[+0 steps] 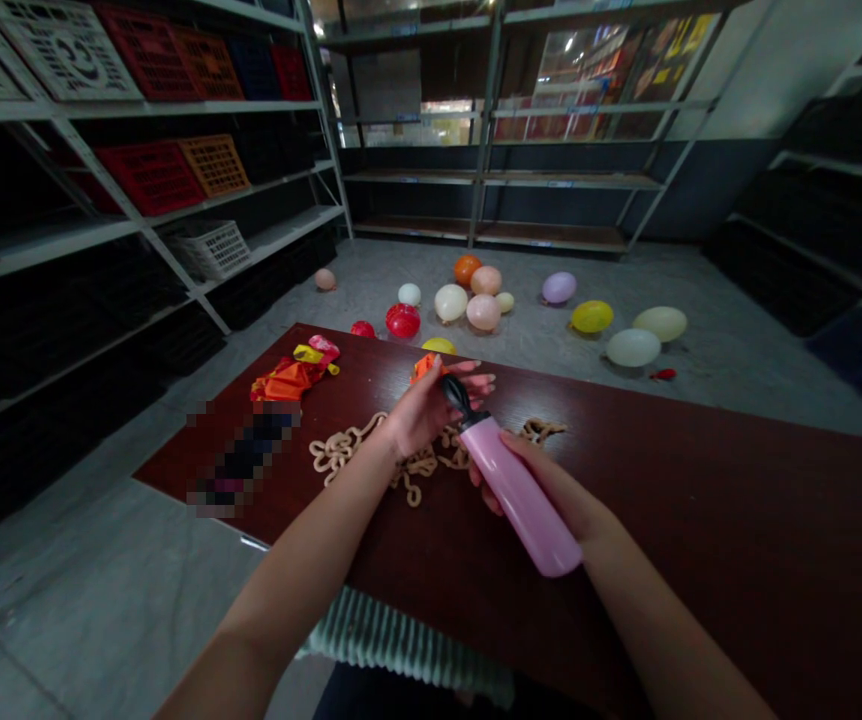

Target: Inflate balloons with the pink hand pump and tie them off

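Note:
A pink cylinder with a black top and black loop (525, 500) is tilted over the dark red table (671, 480). My right hand (513, 470) is wrapped round its upper part. At the black loop is my left hand (431, 405), with its fingers spread and pointing right; an orange piece (423, 367) shows just behind it. Tan, cord-like loops (341, 450) lie on the table under and around both hands. Farther left on the table is a pile of orange, yellow and red limp pieces (288, 380).
A pixelated dark object (247, 460) lies at the table's left end. Several balloons (483, 312) rest on the floor beyond the table. Shelves with crates (153, 178) stand at the left, and metal racks (551, 180) at the back. Green ribbed fabric (401, 640) is below the near edge.

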Demonstrator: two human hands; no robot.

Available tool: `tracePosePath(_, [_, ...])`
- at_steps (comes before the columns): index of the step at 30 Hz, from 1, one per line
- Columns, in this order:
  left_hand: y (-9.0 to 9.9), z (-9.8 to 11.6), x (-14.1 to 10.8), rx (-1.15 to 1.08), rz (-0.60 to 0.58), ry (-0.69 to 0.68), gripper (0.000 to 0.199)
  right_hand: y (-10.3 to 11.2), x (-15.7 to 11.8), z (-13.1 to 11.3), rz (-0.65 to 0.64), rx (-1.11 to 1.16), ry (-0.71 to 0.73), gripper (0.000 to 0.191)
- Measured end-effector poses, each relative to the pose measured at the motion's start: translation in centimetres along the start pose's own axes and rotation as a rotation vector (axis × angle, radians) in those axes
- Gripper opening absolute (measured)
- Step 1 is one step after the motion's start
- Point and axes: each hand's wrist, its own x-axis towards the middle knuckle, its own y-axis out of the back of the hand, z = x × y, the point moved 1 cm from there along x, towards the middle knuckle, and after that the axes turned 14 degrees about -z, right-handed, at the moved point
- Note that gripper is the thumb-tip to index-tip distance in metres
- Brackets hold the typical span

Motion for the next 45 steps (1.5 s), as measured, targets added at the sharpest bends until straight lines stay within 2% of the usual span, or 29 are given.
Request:
tracePosePath(3, [-0.9,-0.1,0.0,-0.207,0.018,-0.049,0.04,-0.6,0.0,0.5,-0.004,0.016,-0.035,0.043])
tracePosePath(7, [-1.6,0.5,-0.2,-0.341,0.035,-0.057,0.058,-1.1,0.0,0.4,0.023,-0.111,-0.015,0.037])
tracePosePath(12, [-0.8,1.5,-0.6,-0.304,0.142,-0.096,0.056,-1.0,0.4,0.4,0.054,-0.252,-0.03,0.043])
tracePosePath(18, [0.4,3.2,-1.0,-0.271,0.28,-0.214,0.053,-0.8,0.5,0.6,0.048,-0.448,-0.05,0.046])
tracePosePath(24, [1.7,5.8,-2.1,-0.222,0.367,-0.372,0.057,0.4,-0.5,-0.6,0.102,-0.73,-0.127,0.065])
tracePosePath(27, [2.4,6.9,-2.7,-0.181,0.398,-0.437,0.058,1.1,-1.1,-1.8,0.174,-0.934,-0.118,0.062])
tracePosePath(32, [2.6,7.8,-3.4,-0.177,0.335,-0.564,0.056,1.6,-1.6,-3.1,0.344,-1.212,-0.137,0.06])
tracePosePath(36, [1.7,7.4,-3.1,-0.136,0.433,-0.616,0.055,2.0,-1.9,-2.9,0.524,-1.531,-0.181,0.05])
tracePosePath(40, [0.7,6.4,-2.6,-0.166,0.47,-0.707,0.053,2.4,-1.8,-1.9,0.772,-1.886,-0.011,0.045])
tracePosePath(42, [0.2,5.9,-2.5,-0.178,0.466,-0.734,0.051,2.4,-1.5,-1.4,0.81,-2.023,0.087,0.046])
tracePosePath(45, [-0.5,5.1,-2.2,-0.162,0.491,-0.715,0.05,2.1,-1.0,-0.9,0.818,-2.111,0.221,0.044])
